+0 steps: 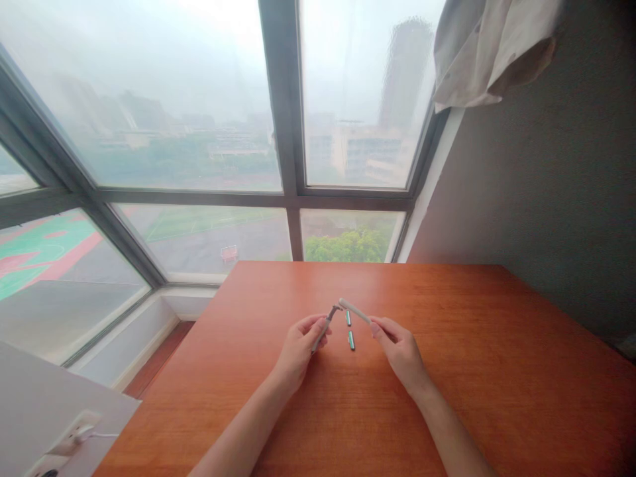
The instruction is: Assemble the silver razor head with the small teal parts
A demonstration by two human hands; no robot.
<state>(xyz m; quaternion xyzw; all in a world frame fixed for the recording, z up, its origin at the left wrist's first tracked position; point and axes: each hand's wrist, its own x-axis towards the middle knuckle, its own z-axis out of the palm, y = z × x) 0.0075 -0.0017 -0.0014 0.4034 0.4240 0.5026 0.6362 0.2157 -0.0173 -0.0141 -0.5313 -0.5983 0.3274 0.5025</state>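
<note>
White rod (355, 310) and grey piece (325, 324) are both in the air, just above the middle of the table (497, 371). Their far tips meet in a shallow peak. I can't tell whether they are joined there or only touching.

Left hand (298, 351): fingers curled shut around the grey piece, thumb on top. Right hand (400, 351): fingertip pinch on the near end of the white rod, other fingers loosely folded.

Risks, as I judge them:
- Both grips sit at the far-out ends, so there's a long lever on the meeting point. A slight twist from either wrist could pop the tips apart or bend the thin grey end.
- The right pinch is light. If it slips, the rod drops onto the parts below.
- Far green cylinder (348, 318) and near green cylinder (351, 340) lie loose on the wood right under the peak, between my hands. They are round with nothing chocking them, so a knock from a wrist could roll them. The table's left edge is the closer drop.

Containers: no tray, box or cup in view, so the cylinders sit on bare tabletop. The white rod may be hollow, but I can't see inside.

Beyond that: window (199, 132) ahead, cloth (487, 53) hanging upper right, white surface (30, 397) with a plugged cable lower left, well apart.
</note>
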